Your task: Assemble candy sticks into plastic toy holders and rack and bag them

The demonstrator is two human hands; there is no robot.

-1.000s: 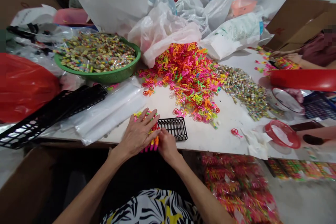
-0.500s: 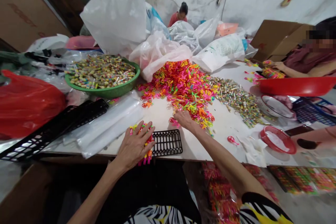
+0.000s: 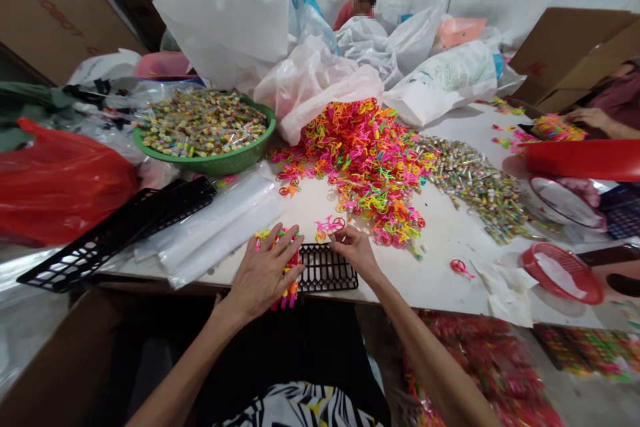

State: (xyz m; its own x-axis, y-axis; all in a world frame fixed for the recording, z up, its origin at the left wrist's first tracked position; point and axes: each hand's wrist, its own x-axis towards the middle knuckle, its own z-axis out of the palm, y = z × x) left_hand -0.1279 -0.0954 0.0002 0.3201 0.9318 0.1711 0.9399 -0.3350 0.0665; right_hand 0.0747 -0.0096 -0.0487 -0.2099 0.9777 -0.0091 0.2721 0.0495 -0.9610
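Note:
My left hand lies with its fingers spread over a row of colourful plastic toys at the left end of a black slotted tray. The tray rests at the table's front edge, and its right part shows bare slots. My right hand pinches a small pink toy bicycle by its red wheel end, just above the tray's back rim. A yellow wheel shows at the bicycle's other end. Behind it rises a heap of similar bright toys.
Left stand a green basin of small wrapped pieces, clear plastic bags, black trays and a red bag. Right are a pile of small tubes and a red basket. Co-workers sit at the back and far right.
My right hand has come back from the heap's front edge towards the tray, with a pink toy bicycle in its fingers. My left hand stays on the row; the view has shifted slightly.

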